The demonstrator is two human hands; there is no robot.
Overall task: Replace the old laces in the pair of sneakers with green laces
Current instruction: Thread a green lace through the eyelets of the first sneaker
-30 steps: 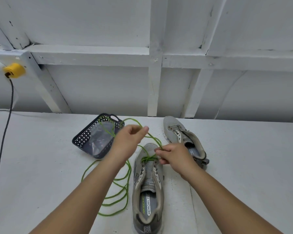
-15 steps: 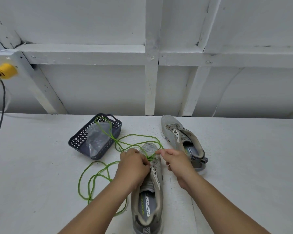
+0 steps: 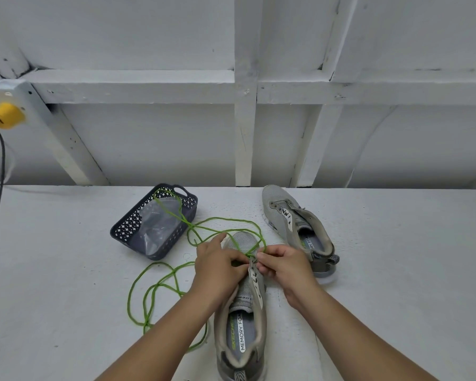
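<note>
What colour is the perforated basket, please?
Dark navy basket, clearest in the head view.

Both hands' grip (image 3: 252, 264) on green lace (image 3: 160, 281) at near sneaker's (image 3: 242, 320) eyelets

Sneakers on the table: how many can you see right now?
2. One sneaker lies in front of the person, both hands working the green lace at its eyelets. The other sneaker lies unlaced further back on the right. No others in view.
</note>
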